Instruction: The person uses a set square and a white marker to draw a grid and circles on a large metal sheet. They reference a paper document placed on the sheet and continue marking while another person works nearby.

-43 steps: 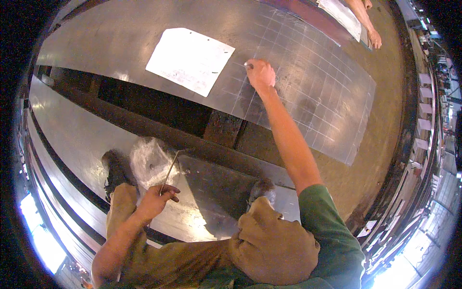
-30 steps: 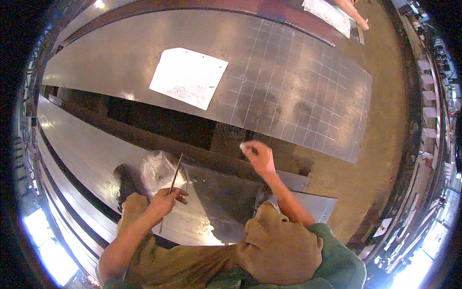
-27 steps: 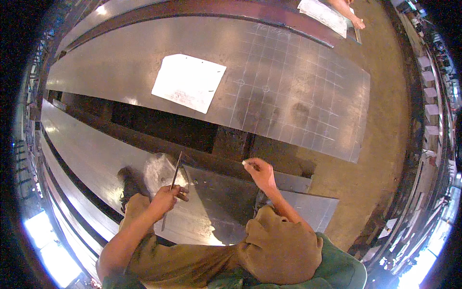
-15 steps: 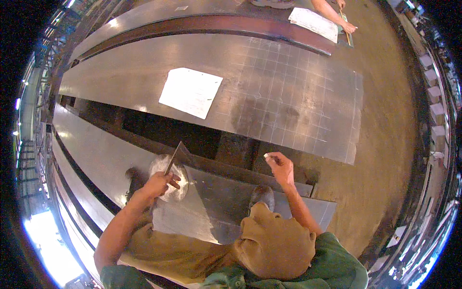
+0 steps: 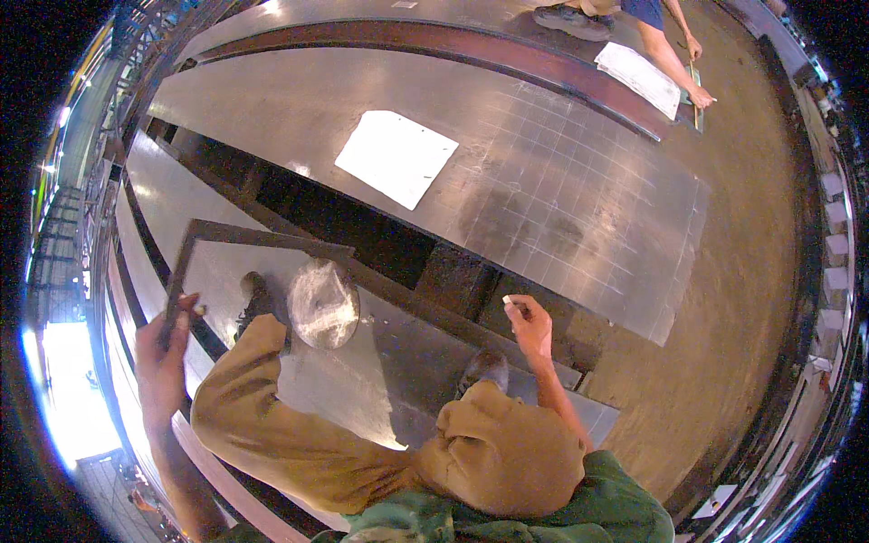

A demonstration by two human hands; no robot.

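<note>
My left hand (image 5: 163, 357), out at the left, is closed around one arm of a dark L-shaped steel square (image 5: 272, 236). The square is raised over the near steel beam (image 5: 335, 389), its other arm pointing right. My right hand (image 5: 534, 330) pinches a small white piece of chalk (image 5: 508, 300) above the dark gap between the beams. Under the square's long arm, a round silvery disc (image 5: 323, 303) lies on the near beam. Beyond the gap, a wide steel beam (image 5: 552, 195) bears a grid of white lines, with a white paper sheet (image 5: 396, 158) left of them.
My shoes rest on the near beam. At the far right another person's hand (image 5: 699, 97) is at a narrow ruler-like strip (image 5: 697, 113), beside a stack of papers (image 5: 639, 80) on a reddish beam (image 5: 434, 43). Brown floor (image 5: 724, 299) runs along the right.
My left hand has swung left with the square, which has turned so its L shape shows. My right hand stays in nearly the same place. The view has shifted slightly.
</note>
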